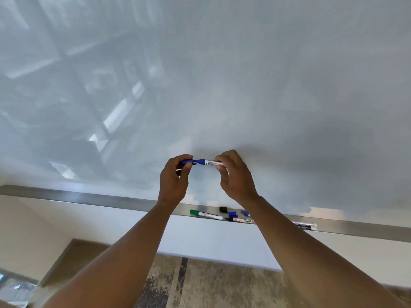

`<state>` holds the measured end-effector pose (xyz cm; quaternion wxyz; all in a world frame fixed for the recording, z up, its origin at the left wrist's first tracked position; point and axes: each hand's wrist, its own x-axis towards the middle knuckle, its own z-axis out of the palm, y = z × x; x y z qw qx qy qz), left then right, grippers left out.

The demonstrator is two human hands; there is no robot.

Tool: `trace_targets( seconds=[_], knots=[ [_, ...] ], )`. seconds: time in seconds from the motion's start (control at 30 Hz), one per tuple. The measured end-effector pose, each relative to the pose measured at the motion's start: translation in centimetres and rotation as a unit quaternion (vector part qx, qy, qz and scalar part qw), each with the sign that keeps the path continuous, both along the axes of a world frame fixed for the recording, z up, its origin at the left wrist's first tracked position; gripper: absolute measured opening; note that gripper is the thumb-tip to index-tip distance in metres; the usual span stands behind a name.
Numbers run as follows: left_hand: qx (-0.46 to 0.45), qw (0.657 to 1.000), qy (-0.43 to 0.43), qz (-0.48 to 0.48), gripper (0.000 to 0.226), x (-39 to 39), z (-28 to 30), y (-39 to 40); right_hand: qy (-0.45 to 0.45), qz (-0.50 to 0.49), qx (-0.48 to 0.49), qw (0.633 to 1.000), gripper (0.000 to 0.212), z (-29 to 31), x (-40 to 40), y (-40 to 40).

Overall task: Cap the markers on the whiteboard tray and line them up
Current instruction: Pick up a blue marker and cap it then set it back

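Cream wall [33,221], perhaps mottled carpet [211,283]

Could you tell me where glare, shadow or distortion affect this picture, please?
Head view: window reflections glare across the whiteboard at left; a soft shadow falls right of the hands; the wide-angle lens tilts the tray; the blue marker stays sharp.

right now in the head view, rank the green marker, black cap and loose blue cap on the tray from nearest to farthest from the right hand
Measured from the right hand as the head view shows it:
1. Black cap, on the tray just below the right wrist.
2. Loose blue cap, a little lower, beside the black cap; close to it, so this ranking is narrow.
3. Green marker, lying further left, clearly farthest.
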<state>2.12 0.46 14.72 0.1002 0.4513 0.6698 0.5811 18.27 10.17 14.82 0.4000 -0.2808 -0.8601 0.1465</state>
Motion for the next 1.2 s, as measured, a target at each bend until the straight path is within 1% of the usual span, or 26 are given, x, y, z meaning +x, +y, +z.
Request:
trace_targets(
  seconds=[0.23, 0.4, 0.47, 0.53, 0.6, 0.67, 0.87, 1.2],
  knots=[
    [0.026, 0.998, 0.041, -0.029, 0.02, 0.7, 2.3, -0.2, 0.03, 0.009, 0.022, 0.999, 0.018, 2.7, 0.4, -0.4],
    [0.073, 0.995, 0.036, -0.058, 0.03, 0.8, 4.1, -0.1, 0.038, 0.03, 0.035, 0.998, 0.018, 4.3, 0.7, 0.0],
    [0.075, 0.996, -0.006, -0.056, 0.026, 0.9, 5.2, -0.1, 0.04, 0.038, 0.038, 0.998, 0.019, 5.2, 0.9, 0.1],
    [0.087, 0.99, -0.091, -0.057, 0.021, 1.2, 6.4, 0.1, 0.052, 0.045, 0.034, 0.997, 0.019, 6.1, 1.0, 0.3],
    [0.108, 0.975, -0.184, -0.065, 0.016, 1.4, 7.5, 0.1, 0.07, 0.057, 0.027, 0.996, 0.019, 6.9, 1.1, 0.4],
    [0.119, 0.961, -0.24, -0.072, 0.015, 1.4, 8.1, 0.1, 0.084, 0.067, 0.019, 0.994, 0.02, 7.5, 1.2, 0.5],
    [0.129, 0.942, -0.303, -0.065, 0.018, 1.4, 8.8, 0.2, 0.112, 0.07, 0.005, 0.991, 0.018, 7.7, 0.7, -0.1],
    [0.138, 0.943, -0.295, -0.067, 0.019, 0.9, 9.3, 0.0, 0.119, 0.049, -0.005, 0.992, 0.016, 8.4, -0.3, -0.8]
  ],
)
